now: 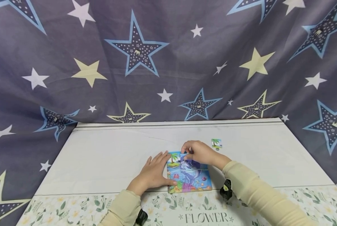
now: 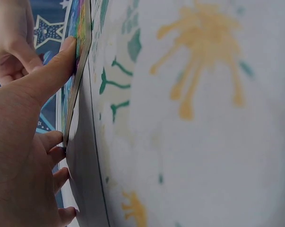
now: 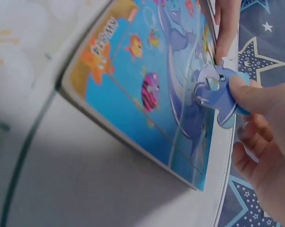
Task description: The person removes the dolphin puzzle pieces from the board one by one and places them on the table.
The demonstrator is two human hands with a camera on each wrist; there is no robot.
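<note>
While your left hand (image 1: 152,174), fingers apart, rested on the puzzle (image 1: 187,179) at lower centre frame, your right hand (image 1: 200,152) pinched a blue piece (image 3: 220,100) near its top; most looked assembled, that and a palm piece (image 1: 216,143), right of centre, apparently remaining.

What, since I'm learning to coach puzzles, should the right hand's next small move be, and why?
Probably level the dolphin puzzle piece before letting go: the right hand pinches it tilted over the puzzle board, which the left hand touches.
</note>
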